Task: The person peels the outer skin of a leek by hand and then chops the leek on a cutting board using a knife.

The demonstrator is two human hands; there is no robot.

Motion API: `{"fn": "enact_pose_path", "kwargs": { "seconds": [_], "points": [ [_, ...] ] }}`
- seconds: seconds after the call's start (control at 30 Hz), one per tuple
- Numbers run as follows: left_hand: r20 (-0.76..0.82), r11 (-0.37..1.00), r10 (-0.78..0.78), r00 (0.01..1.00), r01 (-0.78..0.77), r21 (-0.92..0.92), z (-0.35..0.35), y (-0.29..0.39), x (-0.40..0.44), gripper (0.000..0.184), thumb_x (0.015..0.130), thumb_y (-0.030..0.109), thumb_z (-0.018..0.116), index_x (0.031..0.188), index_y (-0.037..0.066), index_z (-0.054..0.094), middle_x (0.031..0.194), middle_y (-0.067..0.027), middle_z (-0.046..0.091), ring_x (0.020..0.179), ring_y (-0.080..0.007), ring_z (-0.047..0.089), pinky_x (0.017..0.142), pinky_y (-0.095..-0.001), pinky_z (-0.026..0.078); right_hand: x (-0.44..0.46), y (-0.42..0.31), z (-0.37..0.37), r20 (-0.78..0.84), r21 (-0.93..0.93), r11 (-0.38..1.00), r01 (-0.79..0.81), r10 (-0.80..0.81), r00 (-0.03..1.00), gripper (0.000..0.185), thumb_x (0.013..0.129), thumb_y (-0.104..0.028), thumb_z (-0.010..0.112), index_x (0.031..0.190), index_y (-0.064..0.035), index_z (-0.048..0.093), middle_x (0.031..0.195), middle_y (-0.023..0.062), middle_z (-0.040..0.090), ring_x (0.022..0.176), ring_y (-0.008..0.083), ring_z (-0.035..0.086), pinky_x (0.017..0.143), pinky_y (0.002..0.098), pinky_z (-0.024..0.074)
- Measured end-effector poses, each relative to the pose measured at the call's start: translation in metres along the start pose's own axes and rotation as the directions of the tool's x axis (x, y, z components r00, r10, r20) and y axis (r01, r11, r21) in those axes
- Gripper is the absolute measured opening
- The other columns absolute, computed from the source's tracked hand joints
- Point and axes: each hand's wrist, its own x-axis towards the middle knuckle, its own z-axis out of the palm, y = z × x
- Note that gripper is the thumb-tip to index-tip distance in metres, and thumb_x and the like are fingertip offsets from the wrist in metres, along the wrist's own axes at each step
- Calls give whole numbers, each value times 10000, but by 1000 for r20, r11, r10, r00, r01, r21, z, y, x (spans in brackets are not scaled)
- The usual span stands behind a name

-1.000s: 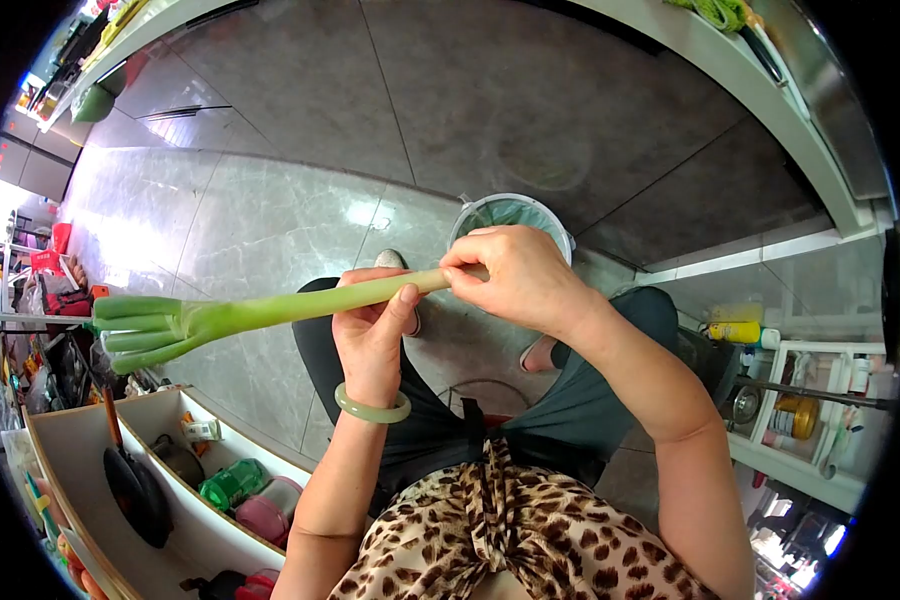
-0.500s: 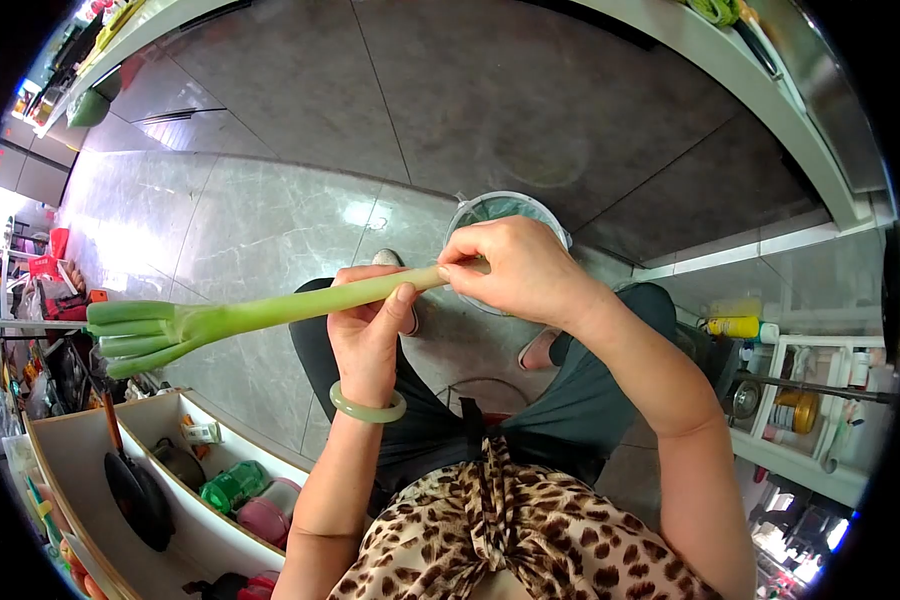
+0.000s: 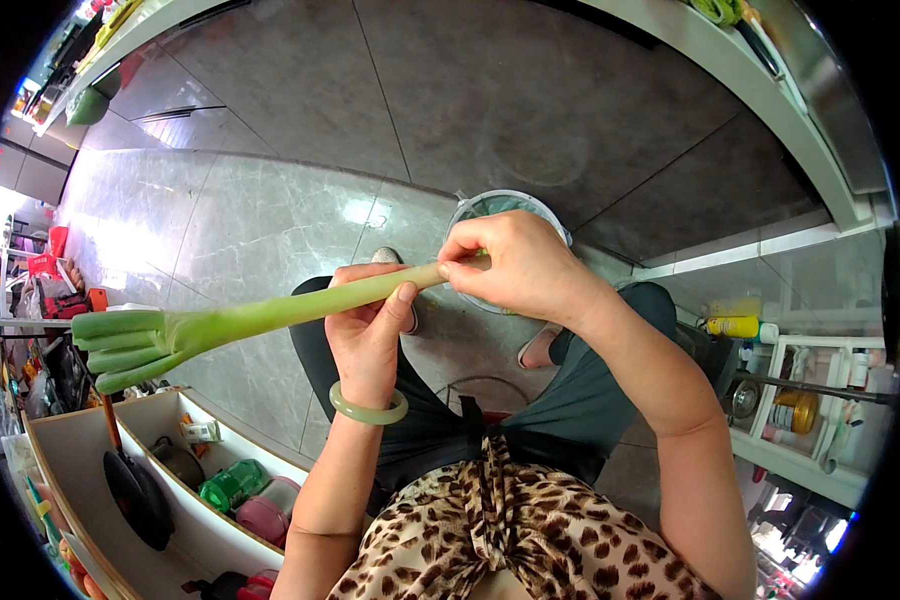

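Leafy end (image 3: pixel 120 345) of the leek (image 3: pixel 255 313) has swung slightly outward, toward eight o'clock, over the last half second; my hands sit almost where they were. My left hand (image 3: pixel 366 335) is wrapped round the stalk, thumb on top, and my right hand (image 3: pixel 518 262) pinches the pale end, knuckles hiding its tip. So the leek runs from the middle of my view out to nine o'clock, above my knee. With the green end unsupported, its weight could lever the stalk round if my left thumb eased. Too hard a tug with the right could snap the pale end, or jerk the leaves against the open drawer (image 3: pixel 195 530) at eight o'clock; how near they are, I cannot tell. The bin (image 3: pixel 518 194) stands at one o'clock, partly hidden by my right hand, so scraps dropped wide could hit the floor (image 3: pixel 240 230).
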Motion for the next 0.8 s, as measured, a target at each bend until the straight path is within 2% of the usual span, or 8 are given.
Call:
{"fn": "enact_pose_path", "kwargs": {
  "seconds": [0.37,0.47,0.53,0.57,0.63,0.67,0.73,0.8],
  "points": [
    [-37,999,36,999,-35,27,3,2,-3,194,831,20,654,977,-1,527,851,-65,599,600,-66,493,512,-191,416,-2,4,7,-41,16,1000,-19,20,999,130,787,-113,599,851,-21,665,727,86,655,677,188,633,616,291,471],
    [-19,999,30,999,-29,27,1,4,-1,196,831,27,657,974,-4,527,831,-58,590,603,-63,498,515,-190,416,-4,8,4,-66,63,997,46,-41,997,118,794,-103,599,856,-23,659,744,77,657,683,186,632,613,295,469],
    [-2,998,48,999,-48,39,1,4,0,185,828,10,655,968,-7,537,831,-48,580,608,-55,496,521,-187,419,-4,6,4,-137,6,989,150,-148,979,109,793,-114,608,842,-25,647,766,72,655,682,201,624,608,310,468],
    [-1,998,48,999,-48,39,2,4,0,185,828,10,655,968,-7,537,831,-48,580,608,-55,496,521,-187,419,-4,4,3,-138,6,989,150,-148,979,109,793,-114,608,842,-25,647,766,72,655,682,201,624,608,310,468],
    [-8,982,146,989,-144,119,4,3,-1,163,825,-11,650,958,-9,555,862,-43,579,618,-49,494,529,-185,418,-3,-1,2,-159,-164,975,151,-177,971,97,782,-122,619,812,-32,634,769,71,646,687,224,616,614,323,471],
    [-8,982,146,989,-144,121,4,2,-1,163,825,-11,650,958,-9,555,862,-43,579,618,-49,494,529,-185,418,-2,-1,1,-159,-163,975,153,-179,971,97,782,-122,619,812,-32,634,769,71,646,687,224,616,614,323,471],
    [4,949,250,968,-245,198,6,0,-2,159,821,-27,649,959,-11,571,894,-36,578,636,-44,494,543,-179,415,-2,-1,-1,-135,-184,971,154,-181,974,80,770,-119,620,788,-41,629,746,70,632,684,241,606,610,334,470],
    [8,941,255,967,-250,229,6,0,-4,169,816,-23,655,964,-9,575,896,-38,579,644,-48,495,549,-179,414,-3,-5,-1,-128,-203,969,140,-168,977,71,764,-108,616,787,-42,630,732,67,625,679,239,603,602,338,467]
  ]
}}
